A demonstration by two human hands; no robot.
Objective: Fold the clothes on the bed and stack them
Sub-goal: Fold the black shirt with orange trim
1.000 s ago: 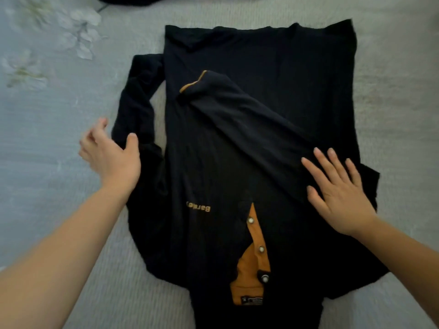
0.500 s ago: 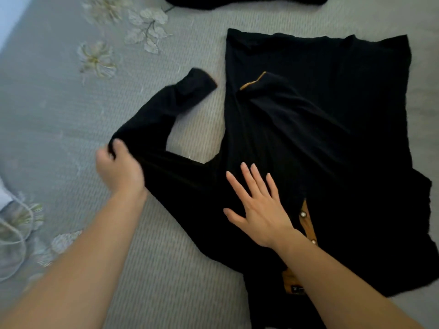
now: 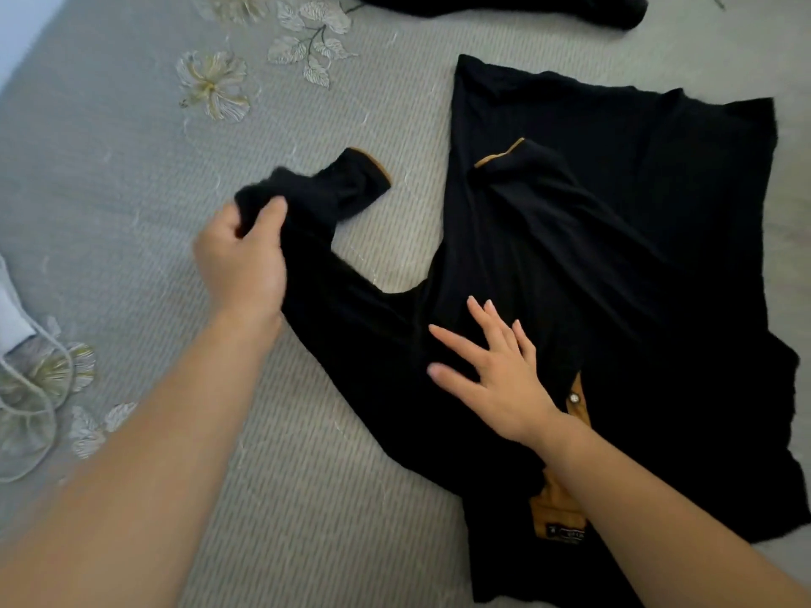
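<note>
A black long-sleeved shirt (image 3: 614,265) with mustard trim at collar and cuffs lies front-up on the grey bed, collar toward me. One sleeve is folded across its body. The other sleeve (image 3: 333,199) sticks out to the left, and my left hand (image 3: 241,261) grips it near the middle, with the cuff bent over beyond my fingers. My right hand (image 3: 496,375) presses flat on the shirt's chest near the shoulder, fingers spread, just left of the buttoned placket.
The bed cover (image 3: 131,168) is grey with embroidered flowers. Another dark garment (image 3: 504,4) lies at the top edge. A white item with cords (image 3: 17,366) sits at the left edge of the bed.
My left hand has taken hold of the outstretched sleeve and lifted it up and to the right, so the cuff doubles over. My right hand stays pressed on the chest.
</note>
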